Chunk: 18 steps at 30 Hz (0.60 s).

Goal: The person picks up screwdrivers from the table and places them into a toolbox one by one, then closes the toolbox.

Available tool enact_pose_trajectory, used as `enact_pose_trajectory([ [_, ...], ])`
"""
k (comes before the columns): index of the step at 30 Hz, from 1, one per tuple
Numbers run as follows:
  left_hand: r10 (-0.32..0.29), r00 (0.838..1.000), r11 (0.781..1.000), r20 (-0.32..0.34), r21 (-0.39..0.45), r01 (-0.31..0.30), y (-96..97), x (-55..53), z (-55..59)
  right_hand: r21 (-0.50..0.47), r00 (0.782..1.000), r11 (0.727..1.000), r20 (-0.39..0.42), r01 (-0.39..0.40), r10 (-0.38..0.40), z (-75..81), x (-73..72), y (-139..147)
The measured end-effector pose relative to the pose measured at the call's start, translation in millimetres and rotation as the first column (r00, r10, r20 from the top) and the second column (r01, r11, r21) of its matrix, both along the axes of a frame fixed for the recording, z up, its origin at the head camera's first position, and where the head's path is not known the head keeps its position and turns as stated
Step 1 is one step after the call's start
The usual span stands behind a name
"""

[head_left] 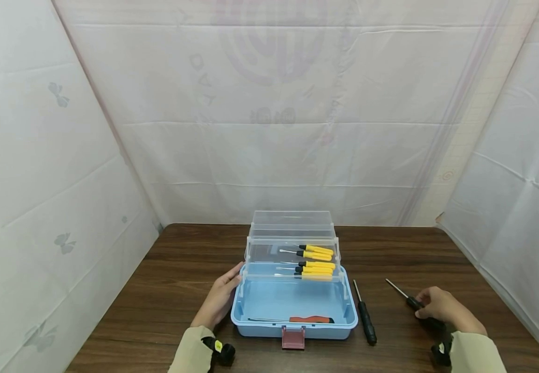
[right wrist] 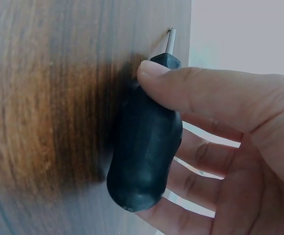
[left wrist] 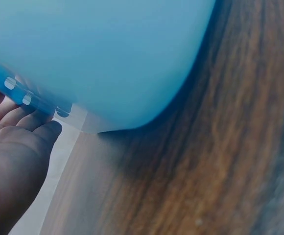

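My left hand [head_left: 220, 298] rests against the left side of a light blue toolbox [head_left: 292, 331], its extended fingers near the back corner. In the left wrist view these fingers lie along the outside of the box rim [left wrist: 39, 104]. My right hand [head_left: 442, 305] pinches the black handle of a screwdriver [right wrist: 144, 147] between thumb and fingers at the table's right, its shaft pointing to the back left. A second black-handled screwdriver [head_left: 366, 318] lies between the box and this hand. Inside the box, an orange-red screwdriver [head_left: 310, 319] lies along the front wall.
The toolbox's clear lid [head_left: 292, 217] stands raised at the back, above a clear tray [head_left: 260, 254] with several yellow-handled screwdrivers [head_left: 317, 256]. A pink latch [head_left: 293, 338] hangs at the front. White sheeting [head_left: 288, 155] surrounds the brown wooden table [head_left: 194, 248].
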<state>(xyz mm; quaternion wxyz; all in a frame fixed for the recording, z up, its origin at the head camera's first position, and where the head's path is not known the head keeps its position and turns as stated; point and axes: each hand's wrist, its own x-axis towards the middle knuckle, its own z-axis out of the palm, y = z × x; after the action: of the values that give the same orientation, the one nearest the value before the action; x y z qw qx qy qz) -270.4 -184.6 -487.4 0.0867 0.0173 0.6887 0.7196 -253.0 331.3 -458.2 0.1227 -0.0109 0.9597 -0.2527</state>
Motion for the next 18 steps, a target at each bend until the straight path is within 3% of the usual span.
enact_pose_trajectory([
  [13, 0.008, 1.000, 1.000, 0.004, 0.001, -0.008, 0.0, -0.9, -0.7, -0.007, 0.999, 1.000, 0.045, -0.020, 0.020, 3.2, -2.6, 0.7],
  [18, 0.009, 1.000, 1.000, 0.003, 0.002, -0.009, 0.0, -0.8, -0.9, 0.000, 0.999, 1.000, 0.024, -0.027, 0.027, 6.8, -4.4, -1.2],
])
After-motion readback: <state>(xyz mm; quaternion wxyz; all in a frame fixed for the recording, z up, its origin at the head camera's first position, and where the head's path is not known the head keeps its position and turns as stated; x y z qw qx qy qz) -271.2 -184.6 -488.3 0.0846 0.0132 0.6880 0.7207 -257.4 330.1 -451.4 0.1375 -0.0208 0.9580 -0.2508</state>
